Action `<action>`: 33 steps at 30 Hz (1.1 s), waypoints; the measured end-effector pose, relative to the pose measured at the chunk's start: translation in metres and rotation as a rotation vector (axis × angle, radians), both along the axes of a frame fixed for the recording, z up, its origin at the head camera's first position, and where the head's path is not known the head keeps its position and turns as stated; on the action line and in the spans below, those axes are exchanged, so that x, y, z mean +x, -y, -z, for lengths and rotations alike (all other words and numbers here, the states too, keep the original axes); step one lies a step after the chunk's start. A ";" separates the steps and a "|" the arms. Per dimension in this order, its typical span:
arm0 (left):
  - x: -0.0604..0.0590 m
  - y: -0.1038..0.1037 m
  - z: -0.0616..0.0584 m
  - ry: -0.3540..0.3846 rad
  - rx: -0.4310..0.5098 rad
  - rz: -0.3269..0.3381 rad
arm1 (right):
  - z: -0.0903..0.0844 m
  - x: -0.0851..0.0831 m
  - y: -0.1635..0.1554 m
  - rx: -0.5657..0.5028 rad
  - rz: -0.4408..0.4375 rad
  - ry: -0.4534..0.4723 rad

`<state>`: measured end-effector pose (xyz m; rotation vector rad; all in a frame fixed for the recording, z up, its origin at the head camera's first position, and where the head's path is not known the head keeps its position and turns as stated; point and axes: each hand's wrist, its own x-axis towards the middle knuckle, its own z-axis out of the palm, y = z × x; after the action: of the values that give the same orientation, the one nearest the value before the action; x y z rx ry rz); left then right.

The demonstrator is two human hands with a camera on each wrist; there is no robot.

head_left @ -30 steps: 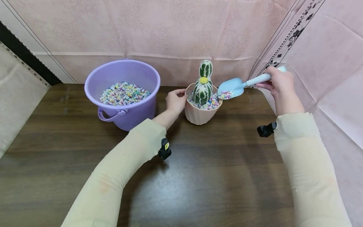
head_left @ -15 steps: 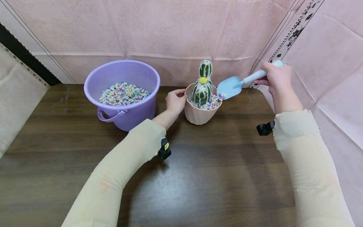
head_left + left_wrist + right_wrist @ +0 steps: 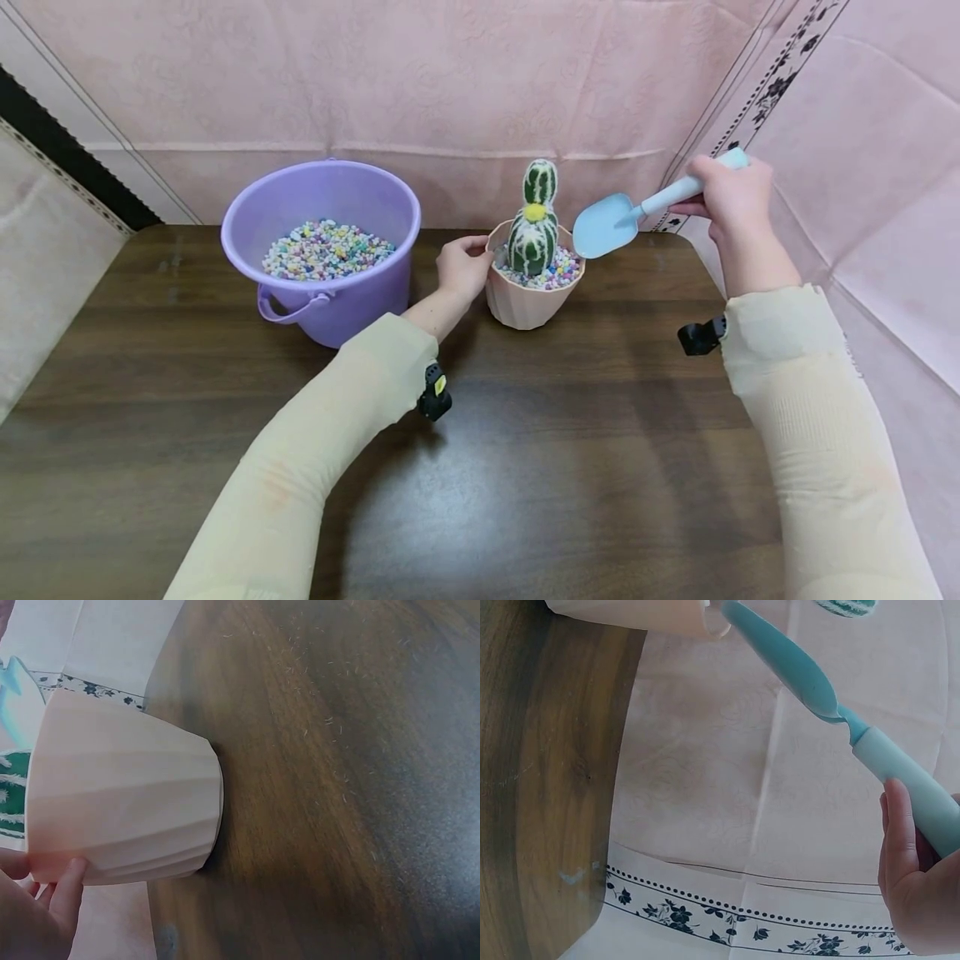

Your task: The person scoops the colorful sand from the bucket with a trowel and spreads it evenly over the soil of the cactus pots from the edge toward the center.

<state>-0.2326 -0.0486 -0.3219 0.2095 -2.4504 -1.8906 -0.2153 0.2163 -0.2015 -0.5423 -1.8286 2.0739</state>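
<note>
Pink cloth (image 3: 465,75) printed with faint roses hung behind a dark wooden desk (image 3: 525,467), and a second pink sheet edged with a band of black flowers (image 3: 765,92) closed off the right side. On the desk's far left stood a purple bucket (image 3: 330,250) partly filled with small multicoloured pebbles (image 3: 326,248). Just to its right sat a ribbed pale pink pot (image 3: 531,293) holding a green-and-white striped cactus (image 3: 534,229) bedded in the same pebbles.

The person's left hand (image 3: 463,268), in a cream sleeve, rested against the pot's left side with fingers curled on the rim; the left wrist view showed fingertips (image 3: 67,889) pressed to the pot wall (image 3: 120,802). The right hand (image 3: 731,204) had its grip wrapped around the handle of a light blue trowel (image 3: 607,225), held in the air above and just right of the pot's rim. The trowel's long axis ran from the hand at the upper right down and leftward to the blade, which pointed toward the cactus and appeared empty. The right wrist view showed the trowel (image 3: 810,671) slanting away from the hand (image 3: 915,892) toward the pot's edge. The bucket lay well to the left of the blade, beyond the pot, nearer the left hand
</note>
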 end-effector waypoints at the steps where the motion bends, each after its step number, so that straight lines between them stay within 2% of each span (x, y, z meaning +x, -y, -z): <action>1: 0.000 0.001 -0.001 -0.011 -0.025 0.001 | -0.001 0.000 0.001 -0.001 -0.003 -0.004; 6: 0.005 0.008 -0.008 -0.092 -0.152 0.031 | -0.003 0.002 0.001 -0.040 -0.016 -0.039; 8: 0.006 0.010 -0.014 -0.126 -0.165 0.053 | -0.004 0.003 -0.001 -0.069 -0.016 -0.055; 13: 0.013 0.014 -0.035 -0.204 -0.126 0.096 | -0.007 0.002 -0.008 -0.156 0.000 -0.059; 18: 0.022 0.021 -0.067 -0.237 -0.068 0.117 | -0.013 0.001 -0.016 -0.229 0.015 -0.012; 20: 0.024 0.027 -0.080 -0.237 -0.013 0.118 | -0.015 0.001 -0.020 -0.277 0.017 0.007; 22: 0.025 0.036 -0.091 -0.241 0.045 0.108 | -0.017 0.001 -0.025 -0.342 0.014 0.026; 26: 0.026 0.060 -0.109 -0.240 0.094 0.049 | -0.020 0.000 -0.033 -0.451 0.021 0.052; 33: 0.028 0.116 -0.128 -0.195 0.184 -0.062 | -0.026 -0.004 -0.035 -0.581 0.032 0.102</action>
<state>-0.2043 -0.1642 -0.1941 0.1002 -2.1242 -2.0057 -0.2196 0.2516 -0.1756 -0.8212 -1.2268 2.5918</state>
